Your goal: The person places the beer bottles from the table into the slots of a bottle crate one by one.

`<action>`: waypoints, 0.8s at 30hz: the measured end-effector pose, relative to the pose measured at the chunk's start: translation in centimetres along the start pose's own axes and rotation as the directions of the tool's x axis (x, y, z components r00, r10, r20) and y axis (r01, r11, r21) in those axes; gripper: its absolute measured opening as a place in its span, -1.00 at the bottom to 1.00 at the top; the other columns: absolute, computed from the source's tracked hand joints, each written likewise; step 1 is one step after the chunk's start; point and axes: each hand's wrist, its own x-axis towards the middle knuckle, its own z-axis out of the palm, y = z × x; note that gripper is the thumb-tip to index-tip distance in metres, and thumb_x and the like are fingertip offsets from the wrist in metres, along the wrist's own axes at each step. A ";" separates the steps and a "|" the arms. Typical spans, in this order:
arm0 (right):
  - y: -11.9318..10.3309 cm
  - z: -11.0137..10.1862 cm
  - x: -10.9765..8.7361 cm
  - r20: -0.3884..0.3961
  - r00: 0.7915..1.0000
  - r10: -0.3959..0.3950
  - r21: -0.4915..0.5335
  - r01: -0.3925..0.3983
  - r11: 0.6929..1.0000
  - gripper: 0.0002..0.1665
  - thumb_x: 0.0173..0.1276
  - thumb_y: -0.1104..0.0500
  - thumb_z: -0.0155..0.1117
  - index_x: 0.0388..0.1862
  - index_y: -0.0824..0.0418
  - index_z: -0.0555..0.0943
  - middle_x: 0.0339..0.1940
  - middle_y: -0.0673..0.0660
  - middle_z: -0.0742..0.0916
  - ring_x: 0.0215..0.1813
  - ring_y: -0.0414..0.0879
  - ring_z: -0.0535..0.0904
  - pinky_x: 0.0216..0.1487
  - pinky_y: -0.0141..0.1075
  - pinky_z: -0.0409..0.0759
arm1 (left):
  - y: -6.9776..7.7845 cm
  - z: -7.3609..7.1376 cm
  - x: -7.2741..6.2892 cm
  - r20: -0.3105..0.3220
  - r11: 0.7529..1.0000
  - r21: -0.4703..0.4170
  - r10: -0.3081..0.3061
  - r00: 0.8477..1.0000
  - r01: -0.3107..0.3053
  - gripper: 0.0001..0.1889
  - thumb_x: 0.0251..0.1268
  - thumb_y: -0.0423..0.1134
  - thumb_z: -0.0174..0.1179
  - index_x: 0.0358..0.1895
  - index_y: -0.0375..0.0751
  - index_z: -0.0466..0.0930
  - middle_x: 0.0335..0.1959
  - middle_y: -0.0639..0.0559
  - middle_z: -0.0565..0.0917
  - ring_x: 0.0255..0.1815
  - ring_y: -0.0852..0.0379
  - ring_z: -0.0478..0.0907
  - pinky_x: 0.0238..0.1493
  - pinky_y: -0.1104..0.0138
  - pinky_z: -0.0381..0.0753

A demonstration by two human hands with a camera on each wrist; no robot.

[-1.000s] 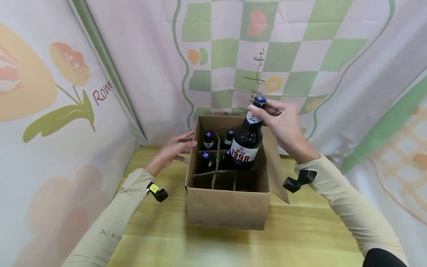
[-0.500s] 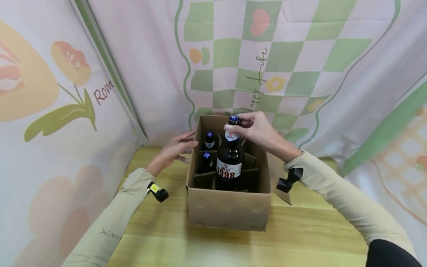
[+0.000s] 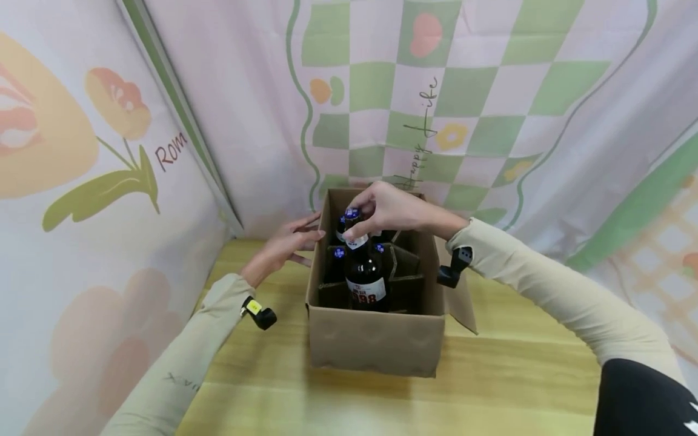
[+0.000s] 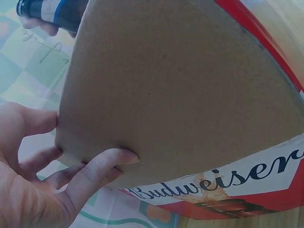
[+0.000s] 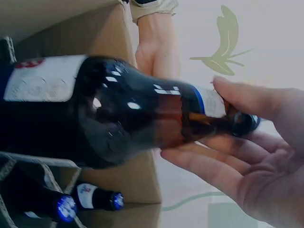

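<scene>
A dark glass beer bottle point(image 3: 366, 266) with a white 1998 label stands over the front left part of an open cardboard box point(image 3: 376, 339), its lower end hidden inside. My right hand point(image 3: 389, 212) pinches its neck just under the blue cap. In the right wrist view, thumb and fingers lie round the neck of the beer bottle point(image 5: 109, 109). My left hand point(image 3: 286, 242) rests against the outside of the box's left wall. In the left wrist view, the thumb and fingers of my left hand point(image 4: 42, 185) touch the box point(image 4: 166, 95) at its corner.
Several blue-capped bottles, one being a near-left bottle point(image 3: 339, 253), sit among cardboard dividers point(image 3: 406, 280) in the box. A side flap point(image 3: 460, 303) hangs out to the right. The wooden table point(image 3: 491, 375) lies below, with a patterned curtain point(image 3: 480, 91) behind.
My right hand has carried the beer bottle left and downward, from the box's right side to over its front left part. My left hand stays at the box's left wall.
</scene>
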 end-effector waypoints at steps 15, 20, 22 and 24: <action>0.0 0.6 1.0 0.203 0.972 -0.116 -0.282 0.171 0.944 -0.70 0.23 0.04 0.65 -0.22 0.20 0.78 -0.71 -0.13 0.34 -0.61 -0.24 0.20 -0.47 -0.42 0.25 | -0.4 0.4 -0.1 -0.017 1.000 0.008 -0.013 1.000 0.013 -0.24 0.55 -0.16 0.19 0.71 0.13 0.07 0.63 -0.21 0.28 0.44 -0.37 0.44 -0.09 0.11 0.85; 0.0 0.4 0.9 0.264 0.958 -0.107 -0.333 0.195 0.922 -0.73 0.18 0.07 0.68 -0.26 0.16 0.78 -0.65 -0.13 0.55 -0.57 -0.26 0.32 -0.46 -0.41 0.35 | 0.1 0.1 0.0 -0.016 1.000 0.009 -0.009 1.000 0.009 -0.24 0.55 -0.17 0.20 0.71 0.13 0.08 0.63 -0.21 0.29 0.44 -0.38 0.44 -0.09 0.11 0.85; 0.1 0.6 0.9 0.312 0.945 -0.103 -0.361 0.218 0.907 -0.76 0.15 0.08 0.69 -0.34 0.13 0.76 -0.63 -0.13 0.61 -0.57 -0.29 0.33 -0.47 -0.42 0.35 | 0.2 0.1 0.0 -0.004 1.000 0.006 -0.008 1.000 0.008 -0.24 0.55 -0.17 0.20 0.70 0.13 0.09 0.63 -0.20 0.29 0.44 -0.37 0.44 -0.09 0.11 0.85; 0.3 0.7 0.8 0.358 0.929 -0.092 -0.376 0.234 0.897 -0.76 0.13 0.11 0.70 -0.39 0.13 0.75 -0.65 -0.13 0.58 -0.59 -0.31 0.29 -0.49 -0.43 0.31 | 0.3 0.1 0.0 0.005 1.000 0.005 -0.007 1.000 0.007 -0.23 0.55 -0.17 0.21 0.70 0.13 0.08 0.62 -0.20 0.30 0.44 -0.37 0.45 -0.09 0.12 0.85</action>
